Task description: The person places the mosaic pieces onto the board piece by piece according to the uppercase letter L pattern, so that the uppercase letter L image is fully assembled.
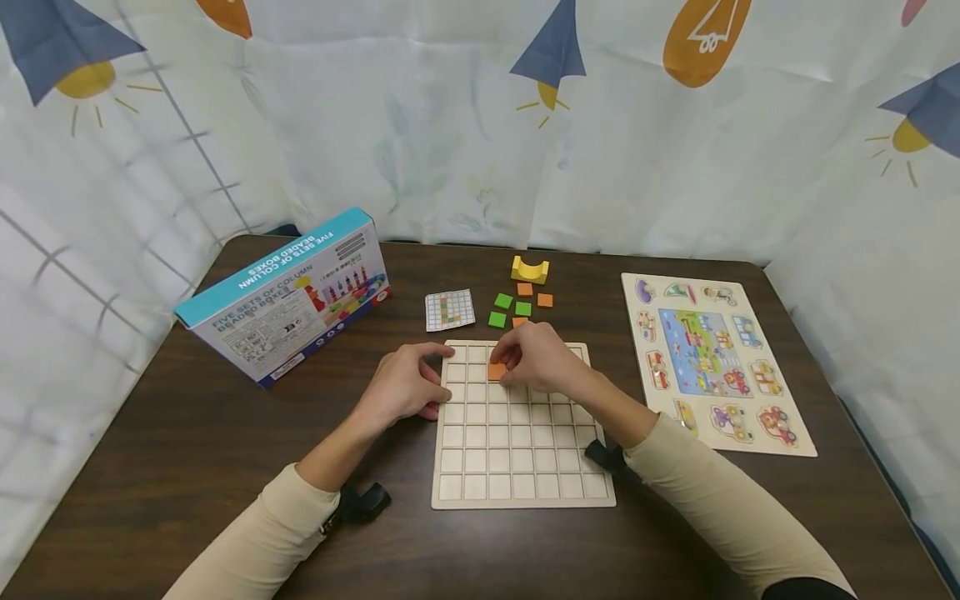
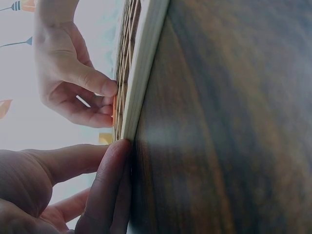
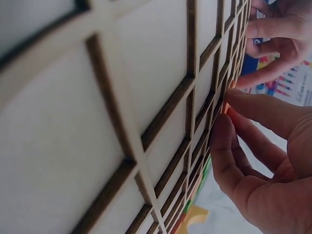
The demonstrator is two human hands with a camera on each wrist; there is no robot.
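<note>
A pale wooden grid board [image 1: 523,461] lies on the dark table. My left hand [image 1: 405,383] touches its upper left edge with fairly straight fingers, some on the rim in the left wrist view. Over the board's upper rows, my right hand [image 1: 542,358] pinches an orange square tile [image 1: 495,372] between thumb and fingers, at a cell near the top left. In the right wrist view, the right hand's fingertips hide most of that tile. Beyond the board lie loose green tiles [image 1: 497,319] and orange tiles [image 1: 545,300].
A yellow curved block [image 1: 529,270] stands behind the tiles. A small pattern card [image 1: 450,311] lies to their left, near a blue and white box [image 1: 292,292]. A wooden picture puzzle [image 1: 716,362] lies at the right. Printed curtains [image 1: 465,125] surround the table.
</note>
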